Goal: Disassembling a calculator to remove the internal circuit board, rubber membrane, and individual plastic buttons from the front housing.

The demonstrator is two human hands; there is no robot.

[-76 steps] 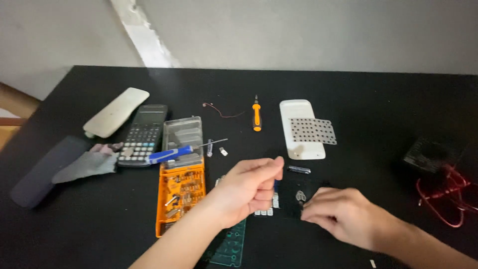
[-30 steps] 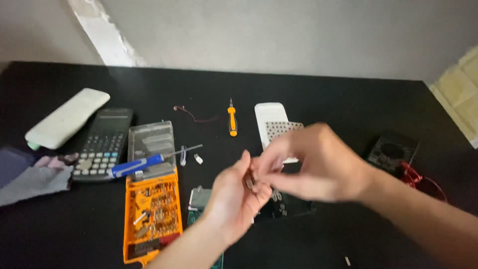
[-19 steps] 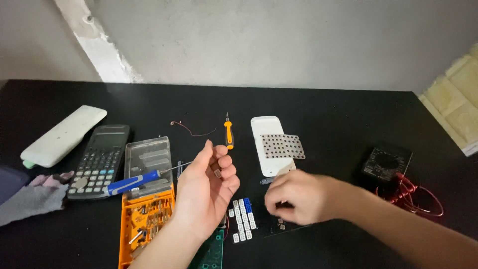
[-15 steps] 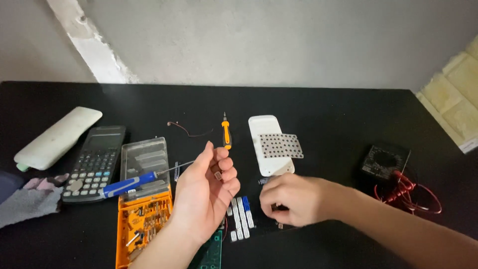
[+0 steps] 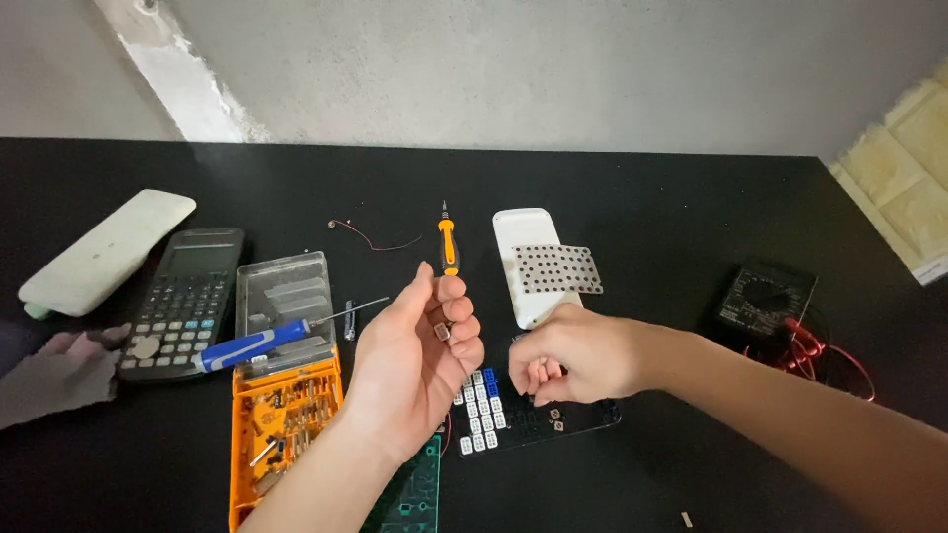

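Two hands are over the black tabletop (image 5: 632, 188). The left hand (image 5: 420, 345) is held up with the palm turned to the side and the fingers curled in a little. It keeps a tiny grey key cap (image 5: 443, 331) between the thumb and the fingers. The right hand (image 5: 573, 353) is lower and to the right, knuckles up, fingers bent down onto the dark keypad frame (image 5: 538, 415). It touches the frame, but I cannot tell if it pinches anything, because the fingertips are tucked under.

The frame lies flat just below and between the hands, with its long side running left to right. Rows of white and blue keys (image 5: 479, 410) sit at its left end, close under the left hand. A few loose small caps (image 5: 555, 419) lie right below the right hand, so the right hand is the nearer one to them.

Behind the hands lies a white cover (image 5: 518, 232) with a dotted rubber sheet (image 5: 558, 268) on it, and an orange screwdriver (image 5: 449, 242) pointing away. To the left are a blue screwdriver (image 5: 247, 345) across an orange bit box (image 5: 281, 424), a dark calculator (image 5: 188, 296) and a white remote (image 5: 104, 247). A black meter (image 5: 765, 296) with red wires sits far right.

A green board (image 5: 415, 494) is partly hidden by the left wrist and cut off at the bottom. A grey shape at the far left edge is blurry, so I cannot say what it is.
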